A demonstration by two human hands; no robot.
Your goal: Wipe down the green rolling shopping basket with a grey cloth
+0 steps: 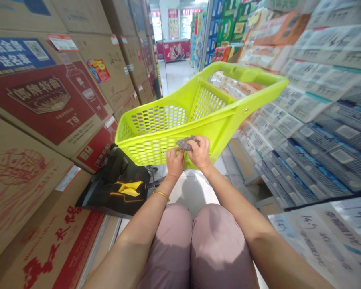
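A lime-green plastic shopping basket point(180, 120) with a perforated wall stands in the aisle just ahead of my knees. Against its near rim I hold a small crumpled grey cloth point(185, 143) with both hands. My left hand point(174, 160) pinches the cloth's left end with curled fingers. Beside it, my right hand point(200, 152) grips the right end, fingers wrapped over it. A gold bracelet sits on my left wrist. My knees in pink trousers fill the bottom of the view.
Stacked cardboard cartons point(48, 100) wall the left side. A black bag with yellow markings point(117, 184) lies on the floor beside them. Shelves of packaged tissue point(319, 120) line the right. The aisle floor point(176, 72) runs back to a red freezer point(176, 50).
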